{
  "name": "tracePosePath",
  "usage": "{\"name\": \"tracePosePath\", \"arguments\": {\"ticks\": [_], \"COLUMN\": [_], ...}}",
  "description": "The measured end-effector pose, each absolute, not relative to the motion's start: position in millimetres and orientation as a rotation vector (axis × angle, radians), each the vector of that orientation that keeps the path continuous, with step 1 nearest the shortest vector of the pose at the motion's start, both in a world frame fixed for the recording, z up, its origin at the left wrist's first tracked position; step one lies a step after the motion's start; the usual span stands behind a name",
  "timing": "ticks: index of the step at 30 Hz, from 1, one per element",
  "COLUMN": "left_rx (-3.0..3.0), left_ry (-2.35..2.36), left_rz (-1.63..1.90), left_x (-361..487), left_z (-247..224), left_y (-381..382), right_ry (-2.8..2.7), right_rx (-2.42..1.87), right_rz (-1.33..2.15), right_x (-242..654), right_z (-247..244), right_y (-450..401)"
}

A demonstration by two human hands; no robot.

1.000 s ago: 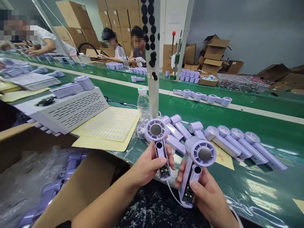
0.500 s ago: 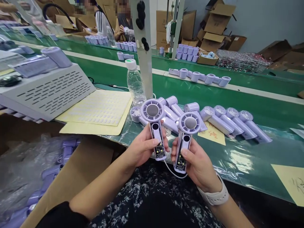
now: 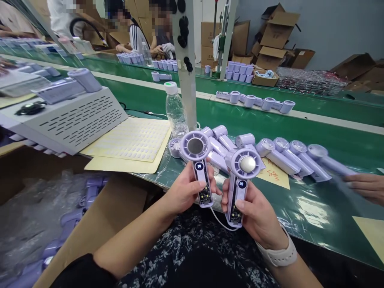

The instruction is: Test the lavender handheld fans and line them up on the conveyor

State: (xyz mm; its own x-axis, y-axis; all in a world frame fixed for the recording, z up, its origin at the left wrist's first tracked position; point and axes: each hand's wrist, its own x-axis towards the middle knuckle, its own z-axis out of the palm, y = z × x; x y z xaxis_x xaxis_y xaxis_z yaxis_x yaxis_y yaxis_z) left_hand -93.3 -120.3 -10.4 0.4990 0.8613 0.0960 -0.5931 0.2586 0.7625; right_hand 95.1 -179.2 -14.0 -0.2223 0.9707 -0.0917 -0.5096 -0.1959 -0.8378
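My left hand [image 3: 189, 186] is closed round the handle of a lilac handheld fan [image 3: 195, 146], its thumb on the front strip. A second lilac handheld fan [image 3: 246, 164] is gripped in my right hand [image 3: 255, 208], thumb likewise on the handle's front. Both handles lack a front cover, so circuit boards show, and each small round display is lit with "20". A white cable [image 3: 220, 225] loops between the two handle bottoms. Just beyond my hands, several more lilac fans [image 3: 282, 156] lie on the green bench [image 3: 312, 200].
Sticker sheets [image 3: 135, 140] lie left beside a slotted grey metal box [image 3: 81, 116]. A plastic bottle [image 3: 175, 108] stands by a white post [image 3: 187, 88]. Another person's hand [image 3: 367, 188] touches the rightmost fan. A carton [image 3: 99, 232] of fans stands lower left; co-workers sit across the conveyor [image 3: 270, 124].
Both displays have lit up with "20". The right fan's head has turned a little sideways. Another person's hand has come in from the right onto the end fan of the row.
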Motion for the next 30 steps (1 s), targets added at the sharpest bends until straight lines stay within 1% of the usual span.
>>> {"name": "tracePosePath", "arguments": {"ticks": [6,9,13,21,30], "left_rx": [0.731,0.724,0.844,0.877,0.882], "left_ry": [0.532,0.496,0.431,0.559,0.633], "left_rz": [1.117,1.086,1.069,1.054,1.093], "left_x": [-90,-92,-94,-87,-81], "left_z": [-24,-29,-28,-28,-28], "left_y": [-110,-110,-113,-111,-112], "right_ry": [-0.812,-0.844,-0.919,-0.886,-0.865], "right_rx": [-0.837,-0.826,-0.772,-0.733,-0.748], "right_rz": [1.676,1.721,1.732,1.754,1.660], "right_x": [93,93,97,103,104], "right_z": [-20,-21,-15,-9,-11], "right_y": [-173,-174,-176,-179,-180]}}
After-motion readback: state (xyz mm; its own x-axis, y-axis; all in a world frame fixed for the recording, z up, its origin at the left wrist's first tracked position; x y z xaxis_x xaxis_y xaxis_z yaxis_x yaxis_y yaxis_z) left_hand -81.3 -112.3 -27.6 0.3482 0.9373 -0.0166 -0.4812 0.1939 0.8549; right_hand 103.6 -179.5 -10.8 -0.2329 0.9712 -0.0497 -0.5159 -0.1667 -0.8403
